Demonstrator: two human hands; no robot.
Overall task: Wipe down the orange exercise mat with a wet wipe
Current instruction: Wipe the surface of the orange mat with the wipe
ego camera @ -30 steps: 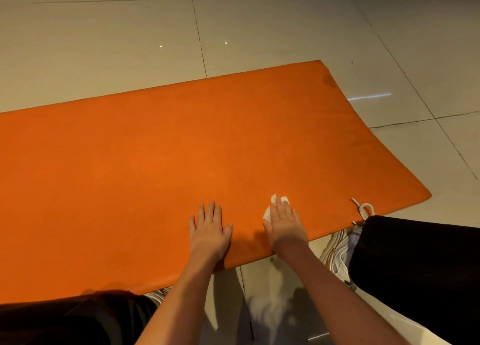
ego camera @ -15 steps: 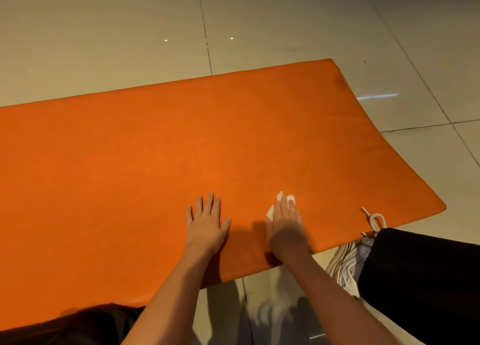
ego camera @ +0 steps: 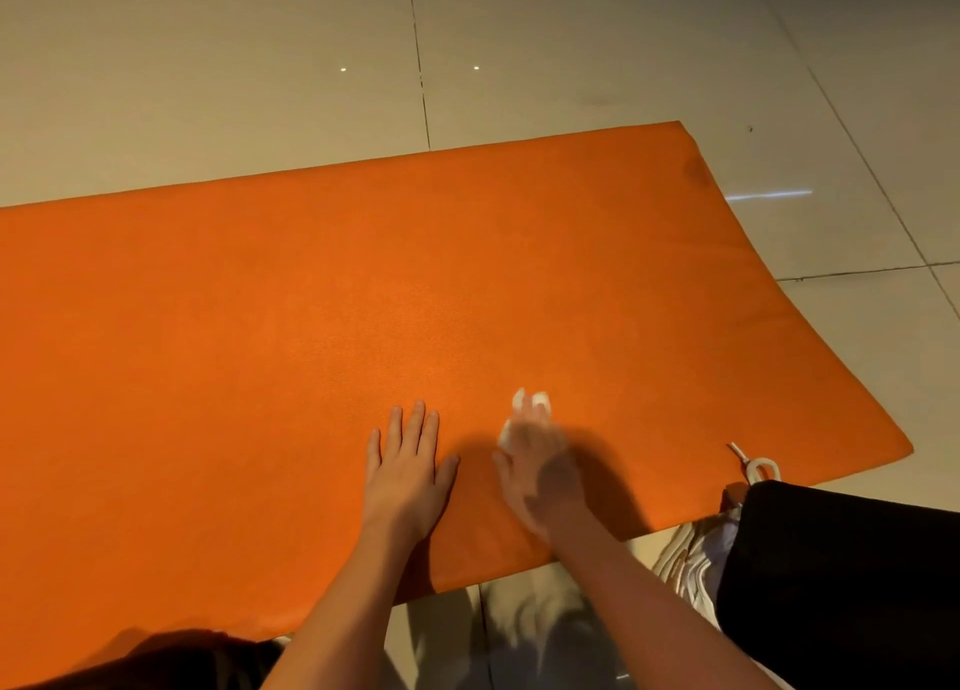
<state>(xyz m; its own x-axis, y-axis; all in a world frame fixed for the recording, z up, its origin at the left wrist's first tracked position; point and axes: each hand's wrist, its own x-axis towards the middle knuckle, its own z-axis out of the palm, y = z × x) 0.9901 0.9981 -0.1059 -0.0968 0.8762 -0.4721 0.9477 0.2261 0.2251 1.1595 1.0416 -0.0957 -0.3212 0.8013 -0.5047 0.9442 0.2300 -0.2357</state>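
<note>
Pale floor tiles [ego camera: 260, 91] surround orange mat [ego camera: 260, 325] under both hands.

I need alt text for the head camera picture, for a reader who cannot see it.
A person's right hand, blurred, presses a white wet wipe onto an orange exercise mat near its front edge, while the left hand rests flat on the mat beside it. The mat lies on a pale tiled floor.

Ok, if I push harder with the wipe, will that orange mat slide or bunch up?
Likely floppy rather than stiff: the orange mat looks thin and lies flush on the glossy tile floor. It may creep on that smooth floor, which probably explains the left hand pressing flat on it beside the wet wipe.
</note>
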